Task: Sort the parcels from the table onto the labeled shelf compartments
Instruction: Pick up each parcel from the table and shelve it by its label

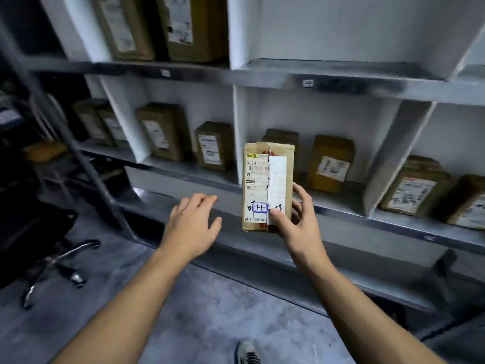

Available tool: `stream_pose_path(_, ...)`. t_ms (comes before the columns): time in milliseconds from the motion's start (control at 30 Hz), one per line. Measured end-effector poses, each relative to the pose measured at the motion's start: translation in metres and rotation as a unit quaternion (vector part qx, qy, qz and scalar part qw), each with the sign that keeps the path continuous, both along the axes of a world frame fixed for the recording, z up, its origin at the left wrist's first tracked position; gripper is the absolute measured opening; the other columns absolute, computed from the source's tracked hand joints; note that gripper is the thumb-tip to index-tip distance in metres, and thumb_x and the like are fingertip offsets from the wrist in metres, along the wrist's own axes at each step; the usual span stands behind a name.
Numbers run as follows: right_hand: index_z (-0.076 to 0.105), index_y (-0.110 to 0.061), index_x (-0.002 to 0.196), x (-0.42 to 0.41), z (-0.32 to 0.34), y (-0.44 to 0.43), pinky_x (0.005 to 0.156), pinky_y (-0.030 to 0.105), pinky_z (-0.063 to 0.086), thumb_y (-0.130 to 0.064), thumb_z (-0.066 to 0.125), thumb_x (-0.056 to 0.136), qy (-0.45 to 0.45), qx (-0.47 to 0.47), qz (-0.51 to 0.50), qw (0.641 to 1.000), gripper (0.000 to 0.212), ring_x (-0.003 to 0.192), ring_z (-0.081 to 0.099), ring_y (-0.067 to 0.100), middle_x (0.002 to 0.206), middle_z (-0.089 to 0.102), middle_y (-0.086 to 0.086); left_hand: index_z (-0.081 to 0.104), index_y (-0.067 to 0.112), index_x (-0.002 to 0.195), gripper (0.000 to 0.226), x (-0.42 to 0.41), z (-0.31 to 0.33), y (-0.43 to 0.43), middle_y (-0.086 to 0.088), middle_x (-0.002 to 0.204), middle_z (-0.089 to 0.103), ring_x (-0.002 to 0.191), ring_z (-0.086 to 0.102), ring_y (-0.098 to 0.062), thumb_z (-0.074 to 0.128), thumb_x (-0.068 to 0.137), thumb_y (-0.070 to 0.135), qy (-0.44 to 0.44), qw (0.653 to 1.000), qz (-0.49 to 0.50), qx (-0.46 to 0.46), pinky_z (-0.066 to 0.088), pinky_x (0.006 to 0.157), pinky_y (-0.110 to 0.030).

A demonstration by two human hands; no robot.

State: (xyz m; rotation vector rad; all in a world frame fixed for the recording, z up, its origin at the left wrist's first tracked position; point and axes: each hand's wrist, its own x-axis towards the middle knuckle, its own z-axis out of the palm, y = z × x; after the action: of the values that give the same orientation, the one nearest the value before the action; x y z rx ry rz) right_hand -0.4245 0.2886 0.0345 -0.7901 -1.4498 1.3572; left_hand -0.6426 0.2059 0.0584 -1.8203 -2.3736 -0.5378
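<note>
**Brown cardboard parcel [258,179] with a torn white label, held upright before the shelf**

The parcel is gripped low down by the right hand [296,227]. The thumb is pressed on its labelled front and the other fingers [304,198] are curled round its right edge and back. Its long axis stands vertical, with the label turned towards the camera. It is carried in the air just in front of the white divider panel [240,132], level with the middle board of the grey metal shelf [349,206].

The left hand [190,227] is held open and empty, its fingers relaxed. It is near the parcel's left side but apart from it. The right hand is therefore the only one bearing the load, and the shelf lies straight ahead of it.

To the right of the divider, the compartment already holds two brown boxes. One [282,139] is directly behind the held parcel and the other [330,164] is further right. Open board is seen in front of them and between them. The compartment to the left of the divider also holds a labelled brown box [215,147], with free board beside it.

The small white tags [307,83] on the shelf edges are too blurred to be read, so the matching compartment cannot be told. The divider's front edge is judged to be the thing to clear on the way in.
</note>
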Motion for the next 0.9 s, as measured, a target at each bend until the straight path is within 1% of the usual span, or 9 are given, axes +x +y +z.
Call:
stream_pose_path(167, 0.041, -0.064, 0.131, -0.114, 0.001, 0.022, 0.103, 0.055, 0.049, -0.045, 0.076, 0.079, 0.017, -0.001, 0.093, 0.995, 0.066, 0.135, 0.050, 0.019, 0.142, 0.055, -0.008, 0.041, 0.026, 0.144, 0.054, -0.097, 0.013, -0.006, 0.002, 0.138, 0.047, 0.126, 0.041, -0.024, 0.049, 0.094, 0.046, 0.037, 0.994, 0.092, -0.045, 0.035, 0.103, -0.039)
stream_pose_path(300, 0.041, -0.052, 0.138, -0.205, 0.009, 0.043, 0.099, 0.055, 0.053, -0.031, 0.074, 0.085, 0.040, 0.000, 0.155, 0.987, 0.066, 0.133, 0.051, 0.014, 0.140, 0.055, -0.008, 0.039, 0.027, 0.144, 0.054, -0.170, 0.035, -0.003, 0.002, 0.138, 0.046, 0.124, 0.043, -0.025, 0.048, 0.094, 0.046, 0.064, 0.984, 0.157, -0.060, 0.037, 0.101, -0.039)
stream_pose_path(367, 0.040, -0.048, 0.141, -0.250, 0.018, 0.053, 0.099, 0.055, 0.052, -0.028, 0.073, 0.088, 0.046, 0.015, 0.171, 0.984, 0.066, 0.133, 0.050, 0.012, 0.139, 0.055, -0.011, 0.038, 0.027, 0.145, 0.055, -0.203, 0.044, -0.005, 0.002, 0.138, 0.046, 0.124, 0.043, -0.025, 0.047, 0.095, 0.045, 0.073, 0.979, 0.182, -0.055, 0.037, 0.102, -0.040)
stream_pose_path(467, 0.042, -0.053, 0.137, -0.312, 0.034, 0.060, 0.102, 0.055, 0.050, -0.028, 0.074, 0.088, 0.060, 0.044, 0.197, 0.978, 0.064, 0.134, 0.049, 0.010, 0.141, 0.055, -0.012, 0.038, 0.027, 0.145, 0.053, -0.247, 0.052, -0.013, 0.003, 0.138, 0.046, 0.124, 0.043, -0.024, 0.046, 0.095, 0.044, 0.076, 0.972, 0.220, -0.027, 0.037, 0.104, -0.039)
stream_pose_path(533, 0.041, -0.050, 0.138, -0.347, 0.041, 0.061, 0.102, 0.054, 0.050, -0.021, 0.073, 0.090, 0.060, 0.053, 0.214, 0.974, 0.064, 0.132, 0.050, 0.006, 0.140, 0.055, -0.011, 0.038, 0.026, 0.145, 0.053, -0.272, 0.053, -0.021, 0.003, 0.138, 0.046, 0.124, 0.042, -0.023, 0.046, 0.096, 0.044, 0.067, 0.967, 0.244, -0.017, 0.036, 0.105, -0.039)
stream_pose_path(667, 0.040, -0.051, 0.134, -0.414, 0.053, 0.059, 0.103, 0.053, 0.050, -0.017, 0.071, 0.092, 0.061, 0.058, 0.233, 0.969, 0.063, 0.129, 0.053, 0.008, 0.137, 0.055, -0.012, 0.039, 0.025, 0.144, 0.052, -0.323, 0.050, -0.037, 0.003, 0.136, 0.048, 0.123, 0.044, -0.023, 0.047, 0.096, 0.043, 0.066, 0.960, 0.271, -0.013, 0.037, 0.103, -0.038)
stream_pose_path(733, 0.040, -0.050, 0.134, -0.448, 0.057, 0.054, 0.103, 0.053, 0.050, -0.013, 0.070, 0.092, 0.065, 0.061, 0.245, 0.966, 0.063, 0.126, 0.055, 0.005, 0.137, 0.056, -0.011, 0.041, 0.025, 0.143, 0.051, -0.352, 0.047, -0.043, 0.003, 0.135, 0.049, 0.121, 0.045, -0.023, 0.048, 0.095, 0.042, 0.062, 0.957, 0.283, -0.004, 0.038, 0.101, -0.039)
stream_pose_path(833, 0.042, -0.063, 0.129, -0.501, 0.062, 0.048, 0.099, 0.055, 0.052, -0.028, 0.073, 0.086, 0.065, 0.054, 0.247, 0.965, 0.064, 0.129, 0.055, 0.015, 0.139, 0.055, -0.007, 0.042, 0.025, 0.143, 0.051, -0.401, 0.045, -0.048, 0.003, 0.135, 0.049, 0.121, 0.045, -0.023, 0.048, 0.095, 0.042, 0.069, 0.956, 0.284, -0.003, 0.037, 0.101, -0.038)
stream_pose_path(900, 0.043, -0.062, 0.132, -0.537, 0.066, 0.044, 0.099, 0.056, 0.052, -0.033, 0.073, 0.083, 0.071, 0.056, 0.242, 0.966, 0.064, 0.130, 0.055, 0.020, 0.140, 0.056, -0.006, 0.042, 0.024, 0.142, 0.051, -0.439, 0.047, -0.049, 0.003, 0.134, 0.050, 0.121, 0.045, -0.023, 0.049, 0.095, 0.041, 0.074, 0.957, 0.279, 0.002, 0.037, 0.100, -0.038)
